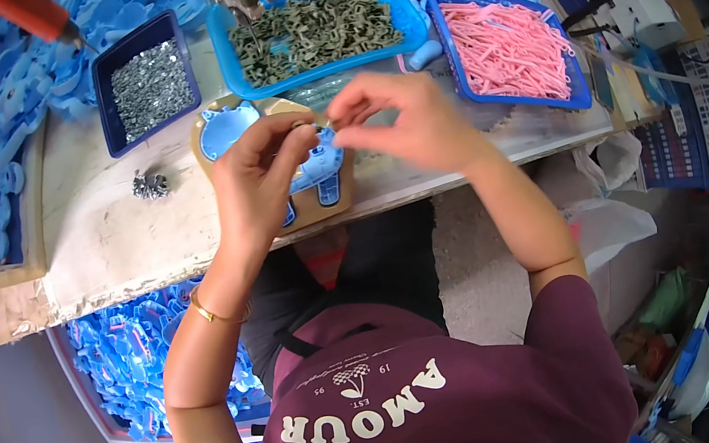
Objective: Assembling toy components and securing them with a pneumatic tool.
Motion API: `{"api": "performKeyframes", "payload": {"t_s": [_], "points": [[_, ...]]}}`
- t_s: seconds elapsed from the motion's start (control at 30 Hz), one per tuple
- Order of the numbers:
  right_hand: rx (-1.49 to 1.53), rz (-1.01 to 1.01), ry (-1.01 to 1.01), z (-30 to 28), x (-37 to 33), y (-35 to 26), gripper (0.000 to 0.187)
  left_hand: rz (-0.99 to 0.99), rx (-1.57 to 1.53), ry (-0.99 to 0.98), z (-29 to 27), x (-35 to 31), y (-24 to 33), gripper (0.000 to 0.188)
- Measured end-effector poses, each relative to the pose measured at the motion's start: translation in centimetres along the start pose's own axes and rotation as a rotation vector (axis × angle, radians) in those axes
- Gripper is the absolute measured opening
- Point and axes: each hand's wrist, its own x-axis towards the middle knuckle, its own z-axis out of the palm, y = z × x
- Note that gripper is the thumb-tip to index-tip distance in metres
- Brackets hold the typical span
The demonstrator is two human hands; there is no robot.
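Note:
My left hand [255, 171] is closed in a pinch, thumb against fingers, on something small and dark that I cannot make out. Close beside it, the fingertips of my right hand [405, 122] pinch together too; what they hold is too small to name. Both hands hover over a tan holder [315, 215] at the table's near edge. Set in this holder are a round blue plastic piece [227, 130] and a blue plastic body part [322, 168], partly covered by my hands.
Beyond the hands stand a dark tray of small silvery metal pieces [151, 91], a blue tray of dull green-brown pieces [321, 33] and a blue basket of pink sticks [510, 52]. A small metal pile [150, 184] lies left. An orange-handled tool [34, 17] hangs above.

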Motion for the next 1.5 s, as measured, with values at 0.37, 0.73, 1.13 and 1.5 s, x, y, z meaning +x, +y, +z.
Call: {"api": "performKeyframes", "payload": {"t_s": [0.37, 0.73, 1.13, 1.5], "points": [[-0.847, 0.583, 0.129, -16.5, -4.0, 10.3, 0.017, -0.103, -0.070, -0.013, -1.0, -0.6, 0.1, 0.023], [-0.087, 0.368, 0.553, -18.5, -2.5, 11.5, 0.013, -0.116, -0.031, 0.009, -1.9, -1.1, 0.1, 0.024], [0.409, 0.183, 0.170, -1.0, -0.4, -0.2, 0.019, -0.146, -0.125, 0.041, -1.1, -0.8, 0.0, 0.021], [0.522, 0.223, 0.292, 3.9, -0.4, 0.4, 0.015, -0.127, -0.286, 0.118, -1.1, -1.9, 0.0, 0.023]]}}
